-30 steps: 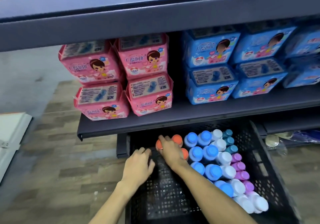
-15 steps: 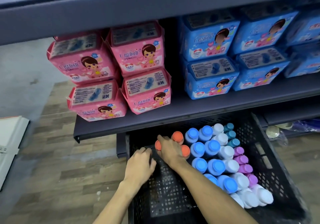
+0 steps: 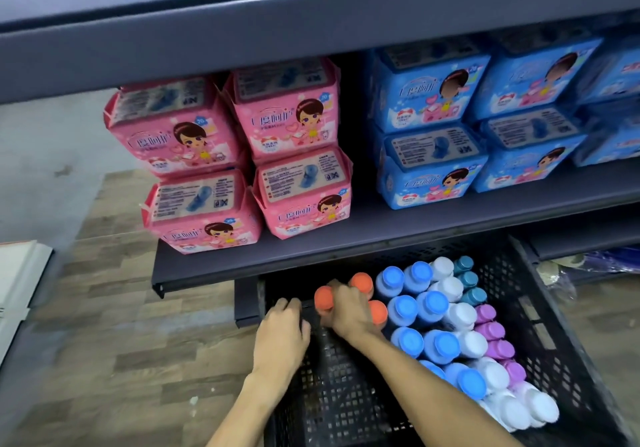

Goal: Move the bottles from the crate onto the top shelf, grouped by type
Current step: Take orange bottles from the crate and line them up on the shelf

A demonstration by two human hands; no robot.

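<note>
The right grip is clenched over a cluster of three orange-capped bottles at the back left of the black crate. Its fingers are pushed down between the caps, and one cap is seen on each side of the knuckles, with a third behind them.

The left grip is placed just beside it, at the crate's left wall, with the fingers curled downward. Whether anything is grasped by them cannot be told, since the fingertips are hidden in shadow.

The rest of the bottles are packed upright in rows to the right of the orange ones: blue-capped bottles first, then white-capped bottles, then teal-capped bottles at the back and purple-capped bottles towards the front. The near left part of the crate floor is bare mesh.

The crate is set on a wood-patterned floor, partly under a dark lower shelf. On that shelf pink packs are stacked at the left and blue packs at the right. Above them the top shelf is seen by its front edge.
</note>
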